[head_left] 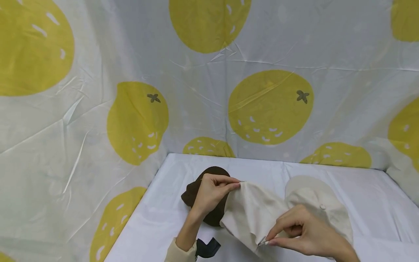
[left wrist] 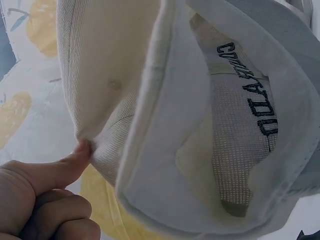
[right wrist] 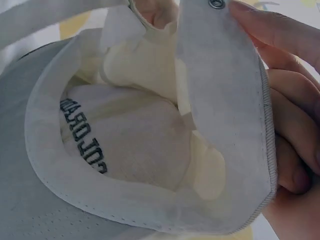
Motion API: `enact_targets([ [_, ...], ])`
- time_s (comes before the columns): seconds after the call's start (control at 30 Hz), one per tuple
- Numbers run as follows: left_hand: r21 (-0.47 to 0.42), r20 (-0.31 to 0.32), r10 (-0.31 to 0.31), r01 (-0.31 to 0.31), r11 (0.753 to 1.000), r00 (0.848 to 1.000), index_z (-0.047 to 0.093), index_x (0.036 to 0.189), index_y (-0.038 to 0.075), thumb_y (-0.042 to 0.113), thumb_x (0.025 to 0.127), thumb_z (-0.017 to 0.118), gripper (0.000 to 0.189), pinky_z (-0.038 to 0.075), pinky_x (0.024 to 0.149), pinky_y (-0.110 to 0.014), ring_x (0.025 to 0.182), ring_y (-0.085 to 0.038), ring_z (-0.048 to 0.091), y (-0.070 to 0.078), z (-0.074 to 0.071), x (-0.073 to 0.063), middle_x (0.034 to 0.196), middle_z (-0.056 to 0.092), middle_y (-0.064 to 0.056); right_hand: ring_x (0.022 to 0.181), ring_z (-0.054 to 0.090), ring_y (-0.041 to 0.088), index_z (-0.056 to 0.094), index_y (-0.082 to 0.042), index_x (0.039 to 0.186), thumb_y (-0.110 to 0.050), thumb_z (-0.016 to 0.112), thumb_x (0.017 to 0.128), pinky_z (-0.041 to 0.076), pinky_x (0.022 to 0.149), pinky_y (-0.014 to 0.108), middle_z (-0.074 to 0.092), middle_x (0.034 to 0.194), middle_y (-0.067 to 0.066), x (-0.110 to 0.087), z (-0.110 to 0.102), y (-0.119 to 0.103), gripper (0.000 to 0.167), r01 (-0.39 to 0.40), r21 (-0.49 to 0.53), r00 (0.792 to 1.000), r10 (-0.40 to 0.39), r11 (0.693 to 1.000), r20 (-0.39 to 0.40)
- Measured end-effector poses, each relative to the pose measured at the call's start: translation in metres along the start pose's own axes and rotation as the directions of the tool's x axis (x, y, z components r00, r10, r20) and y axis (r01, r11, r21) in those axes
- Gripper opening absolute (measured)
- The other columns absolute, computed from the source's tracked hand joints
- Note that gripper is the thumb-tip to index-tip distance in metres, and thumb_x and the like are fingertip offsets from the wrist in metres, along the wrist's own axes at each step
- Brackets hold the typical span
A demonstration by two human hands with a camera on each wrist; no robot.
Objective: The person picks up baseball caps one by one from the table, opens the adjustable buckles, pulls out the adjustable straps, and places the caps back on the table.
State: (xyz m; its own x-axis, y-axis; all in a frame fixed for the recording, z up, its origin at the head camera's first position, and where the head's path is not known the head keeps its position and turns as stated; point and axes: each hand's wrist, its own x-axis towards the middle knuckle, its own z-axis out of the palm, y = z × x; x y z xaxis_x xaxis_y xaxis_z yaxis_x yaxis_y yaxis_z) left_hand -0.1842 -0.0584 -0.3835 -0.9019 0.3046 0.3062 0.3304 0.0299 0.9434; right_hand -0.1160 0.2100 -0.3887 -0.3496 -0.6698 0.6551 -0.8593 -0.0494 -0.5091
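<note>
A cream baseball cap (head_left: 252, 211) hangs between my two hands, its opening turned toward the wrists. My left hand (head_left: 209, 193) pinches the fabric of the crown between thumb and fingers. With thumb and forefinger, my right hand (head_left: 304, 231) pinches the cap's back edge by a small metal fitting (head_left: 262, 241). In the right wrist view a metal eyelet (right wrist: 216, 4) shows beside the thumb. Inside the cap, the backs of dark stitched letters (left wrist: 262, 110) and a pale sweatband (right wrist: 42, 130) are visible. The left wrist view shows the thumb (left wrist: 75, 160) pressing on the crown.
A dark brown cap (head_left: 214, 215) lies behind my left hand. Another cream cap (head_left: 327, 203), with a button on top, lies at the right, partly hidden by my right hand. White cloth covers the table (head_left: 255, 165); lemon-print curtains (head_left: 196, 109) stand behind and at the sides.
</note>
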Motion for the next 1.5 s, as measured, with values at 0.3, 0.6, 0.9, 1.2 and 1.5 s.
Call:
enact_targets([
  [0.3, 0.007, -0.013, 0.005, -0.005, 1.000, 1.000, 0.083, 0.091, 0.001, 0.008, 0.085, 0.084, 0.008, 0.033, 0.052, -0.015, 0.049, 0.000, 0.024, 0.004, 0.010, -0.003, 0.054, 0.060, -0.016, 0.041, 0.022, 0.010, 0.081, -0.010, 0.106, 0.013, 0.075, 0.085, 0.028, 0.041, 0.011, 0.038, 0.048, -0.001, 0.000, -0.012, -0.013, 0.032, -0.336, -0.022, 0.918, 0.322, 0.942, -0.230],
  [0.6, 0.005, 0.015, 0.039, -0.039, 0.999, 0.999, 0.083, 0.092, 0.001, 0.008, 0.085, 0.085, 0.010, 0.023, 0.045, -0.018, 0.046, 0.000, 0.021, 0.008, 0.020, -0.006, 0.047, 0.048, -0.020, 0.046, 0.025, 0.006, 0.081, -0.007, 0.111, 0.007, 0.079, 0.085, 0.029, 0.042, 0.015, 0.033, 0.048, -0.002, 0.009, -0.002, -0.006, 0.029, -0.477, -0.096, 0.795, 0.383, 0.874, -0.471],
  [0.9, -0.019, 0.053, 0.087, -0.086, 0.996, 0.995, 0.082, 0.092, -0.003, 0.007, 0.085, 0.084, 0.012, 0.020, 0.043, -0.018, 0.045, 0.001, 0.021, 0.006, 0.026, -0.007, 0.049, 0.047, -0.029, 0.050, 0.027, -0.009, 0.083, -0.014, 0.107, -0.003, 0.079, 0.088, 0.028, 0.041, 0.017, 0.046, 0.047, -0.010, 0.009, 0.003, 0.001, 0.022, -0.560, -0.093, 0.730, 0.438, 0.823, -0.524],
  [1.2, -0.015, 0.068, 0.081, -0.080, 0.997, 0.994, 0.083, 0.092, 0.001, 0.008, 0.085, 0.085, 0.011, 0.020, 0.044, -0.018, 0.046, 0.000, 0.020, 0.007, 0.028, -0.007, 0.046, 0.045, -0.024, 0.050, 0.026, -0.006, 0.085, -0.020, 0.100, -0.011, 0.084, 0.086, 0.028, 0.041, 0.024, 0.037, 0.048, -0.005, 0.009, 0.005, 0.005, 0.016, -0.646, -0.047, 0.643, 0.510, 0.762, -0.571],
  [1.5, 0.011, 0.079, 0.055, -0.056, 0.998, 0.995, 0.084, 0.092, 0.003, 0.010, 0.085, 0.085, 0.010, 0.019, 0.043, -0.020, 0.045, 0.000, 0.019, 0.006, 0.031, -0.007, 0.044, 0.042, -0.014, 0.053, 0.024, 0.005, 0.084, -0.020, 0.093, -0.011, 0.085, 0.085, 0.029, 0.044, 0.028, 0.027, 0.054, 0.000, 0.008, 0.004, 0.004, 0.012, -0.647, -0.006, 0.631, 0.530, 0.763, -0.567],
])
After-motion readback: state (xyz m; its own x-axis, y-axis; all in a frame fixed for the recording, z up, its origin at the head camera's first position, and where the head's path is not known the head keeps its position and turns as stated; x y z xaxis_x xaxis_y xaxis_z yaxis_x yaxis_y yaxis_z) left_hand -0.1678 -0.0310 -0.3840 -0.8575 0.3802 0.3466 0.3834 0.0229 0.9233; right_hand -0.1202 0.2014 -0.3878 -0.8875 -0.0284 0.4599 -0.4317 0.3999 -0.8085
